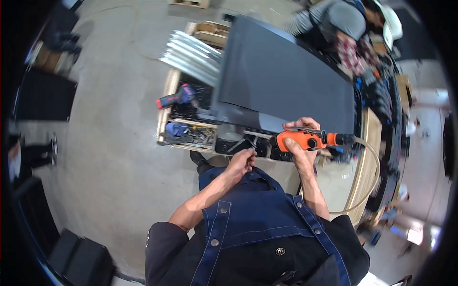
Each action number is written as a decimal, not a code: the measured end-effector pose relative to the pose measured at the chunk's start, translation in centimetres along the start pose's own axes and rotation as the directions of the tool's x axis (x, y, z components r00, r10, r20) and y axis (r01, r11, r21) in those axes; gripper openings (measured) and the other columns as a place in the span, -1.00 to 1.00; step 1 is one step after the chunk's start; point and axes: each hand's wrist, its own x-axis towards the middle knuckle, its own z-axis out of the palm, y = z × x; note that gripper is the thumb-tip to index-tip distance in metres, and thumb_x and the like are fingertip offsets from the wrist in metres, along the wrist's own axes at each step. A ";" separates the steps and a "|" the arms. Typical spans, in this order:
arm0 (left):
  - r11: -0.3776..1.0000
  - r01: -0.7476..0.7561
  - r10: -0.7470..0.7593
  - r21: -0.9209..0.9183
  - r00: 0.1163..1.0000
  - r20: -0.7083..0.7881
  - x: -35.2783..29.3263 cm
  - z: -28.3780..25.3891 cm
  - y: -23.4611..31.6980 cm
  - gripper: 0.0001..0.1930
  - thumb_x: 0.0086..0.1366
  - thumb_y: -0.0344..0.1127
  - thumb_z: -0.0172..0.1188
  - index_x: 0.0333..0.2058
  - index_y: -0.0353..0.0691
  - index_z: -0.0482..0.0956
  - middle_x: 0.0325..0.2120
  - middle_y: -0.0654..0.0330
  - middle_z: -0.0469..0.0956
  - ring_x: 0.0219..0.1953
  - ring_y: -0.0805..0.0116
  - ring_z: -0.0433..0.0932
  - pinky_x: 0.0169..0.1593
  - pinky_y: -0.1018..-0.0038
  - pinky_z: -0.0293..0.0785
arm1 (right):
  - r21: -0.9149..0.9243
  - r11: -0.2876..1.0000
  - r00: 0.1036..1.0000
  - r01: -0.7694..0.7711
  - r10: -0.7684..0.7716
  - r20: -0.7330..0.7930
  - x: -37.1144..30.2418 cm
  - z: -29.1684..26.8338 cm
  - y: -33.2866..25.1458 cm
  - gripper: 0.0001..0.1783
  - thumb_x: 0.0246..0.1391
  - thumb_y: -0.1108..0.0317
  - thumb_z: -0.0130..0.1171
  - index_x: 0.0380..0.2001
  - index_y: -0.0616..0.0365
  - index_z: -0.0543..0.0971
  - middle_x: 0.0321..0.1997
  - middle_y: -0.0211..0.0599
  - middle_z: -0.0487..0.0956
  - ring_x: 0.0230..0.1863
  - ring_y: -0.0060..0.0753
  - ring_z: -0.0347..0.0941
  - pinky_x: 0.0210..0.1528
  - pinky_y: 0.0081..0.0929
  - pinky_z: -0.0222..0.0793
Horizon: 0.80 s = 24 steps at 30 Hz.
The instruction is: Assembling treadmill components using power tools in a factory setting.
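My right hand is wrapped round an orange air-powered tool. Its thumb lies over the near side and its fingers reach round the far side. A pale air hose runs from the tool's right end and curves down. My left hand is closed, with the fingers curled together, lower and to the left of the tool. Whatever those fingers hold, if anything, is too small to make out. Just beyond them, thin metal pieces lie in a dark tray at the bench's near edge.
A large dark grey panel covers most of the bench. To its left lie ribbed silver metal strips, a blue-and-red cordless drill and a wooden box rim around small parts. A co-worker leans in at the far right.
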 end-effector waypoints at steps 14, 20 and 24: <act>0.956 0.292 -0.276 -0.006 0.896 -0.347 26.4 6.4 -18.5 -0.92 0.35 -0.35 0.28 -0.27 -0.21 0.63 -0.39 0.24 0.61 -0.32 0.32 0.63 -0.09 0.34 0.59 | 0.251 0.958 0.344 -0.139 0.284 -0.895 -23.3 -42.3 13.3 -0.70 0.11 0.43 0.38 -0.17 0.16 0.47 -0.29 -0.43 0.52 -0.25 -0.46 0.55 -0.11 -0.35 0.55; 0.960 0.225 -0.098 0.164 0.824 -0.558 33.0 1.5 -20.6 -0.70 0.39 -0.23 0.19 0.03 -0.21 0.51 -0.11 0.09 0.57 -0.09 0.06 0.62 0.19 0.08 0.50 | 0.056 0.792 0.275 -0.608 0.276 -0.921 -25.1 -57.5 18.9 -0.57 -0.13 0.38 0.55 -0.20 0.22 0.56 -0.29 -0.41 0.61 -0.25 -0.61 0.50 -0.12 -0.52 0.47; 0.817 0.107 0.106 0.566 0.938 -0.331 31.5 -2.2 -16.4 -0.82 0.36 -0.23 0.17 -0.13 -0.14 0.55 -0.18 0.14 0.60 -0.18 0.17 0.61 -0.09 0.23 0.63 | 0.091 0.872 0.336 -0.481 0.279 -0.900 -21.7 -64.8 21.9 -0.59 -0.15 0.40 0.50 -0.22 0.24 0.57 -0.30 -0.39 0.61 -0.24 -0.60 0.49 -0.11 -0.52 0.46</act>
